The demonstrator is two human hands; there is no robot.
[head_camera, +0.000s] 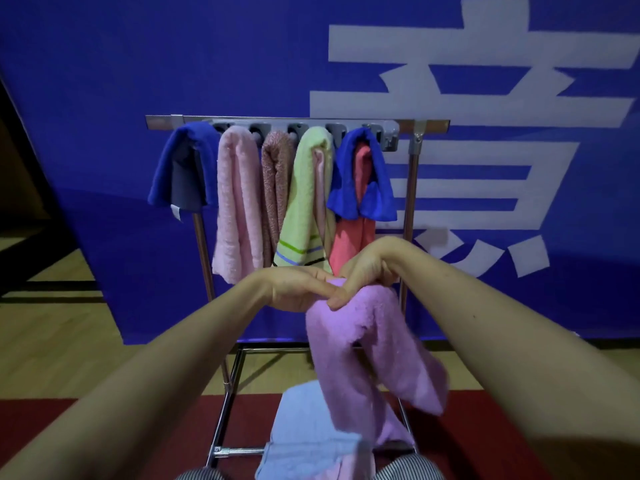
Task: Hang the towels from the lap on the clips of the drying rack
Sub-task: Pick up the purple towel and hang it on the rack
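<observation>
A purple towel hangs in front of me, gripped at its top by my left hand and my right hand, held side by side below the rack's bar. The metal drying rack stands ahead with a grey clip strip along its top bar. On the clips hang a dark blue towel, a pink towel, a speckled brown-pink towel, a green striped towel and a blue towel over a red one. A light blue towel lies on my lap.
A blue banner with large white characters hangs right behind the rack. The floor is light wood, with a red mat near me. The rack's lower frame reaches close to my knees.
</observation>
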